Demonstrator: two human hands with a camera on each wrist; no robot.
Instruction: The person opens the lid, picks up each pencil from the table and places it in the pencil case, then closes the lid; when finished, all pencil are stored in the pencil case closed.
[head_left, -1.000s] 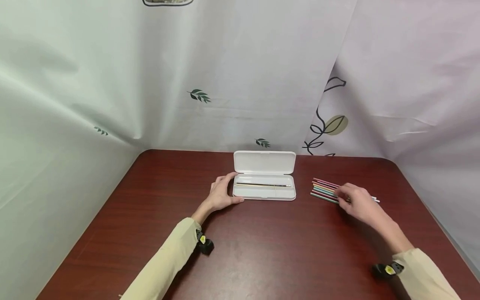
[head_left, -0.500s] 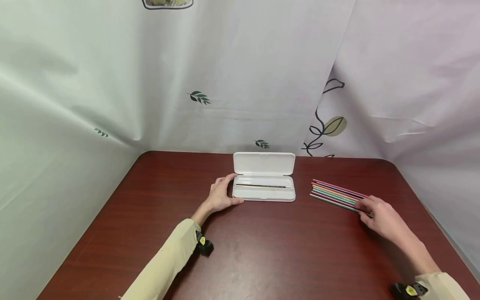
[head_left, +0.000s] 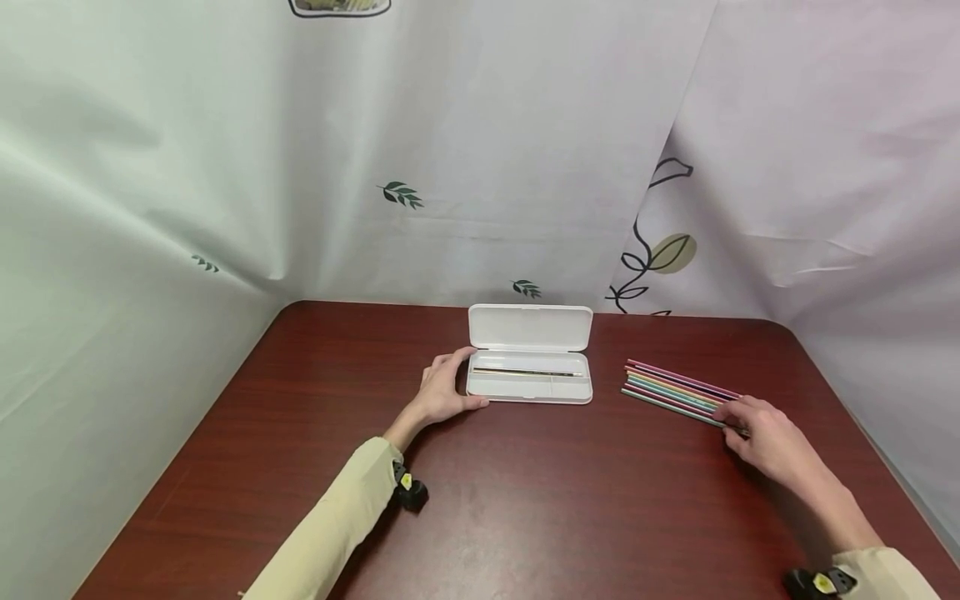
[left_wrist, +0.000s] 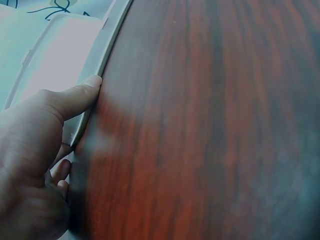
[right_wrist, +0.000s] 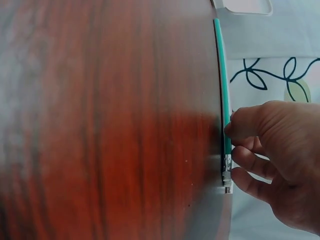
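A white pencil case (head_left: 529, 393) lies on the table with its lid (head_left: 530, 327) raised. Inside is a thin dark and gold pencil (head_left: 525, 372). My left hand (head_left: 437, 395) grips the case's left end, thumb along the front edge and fingers at the back corner; in the left wrist view the thumb (left_wrist: 80, 97) presses that edge. To the right, several coloured pencils (head_left: 667, 390) lie side by side. My right hand (head_left: 767, 435) is at their eraser ends. In the right wrist view, its thumb and fingers pinch the green pencil (right_wrist: 223, 75) near its metal band; some fingertips are hidden.
The dark red wooden table (head_left: 540, 500) has a back edge close behind the case. White curtains (head_left: 450, 125) with leaf prints hang behind and at both sides. Each wrist wears a small black camera (head_left: 411, 493).
My right hand has slid right and nearer, from over the middle of the pencils to their eraser ends, then nearly stopped. My left hand stays on the case.
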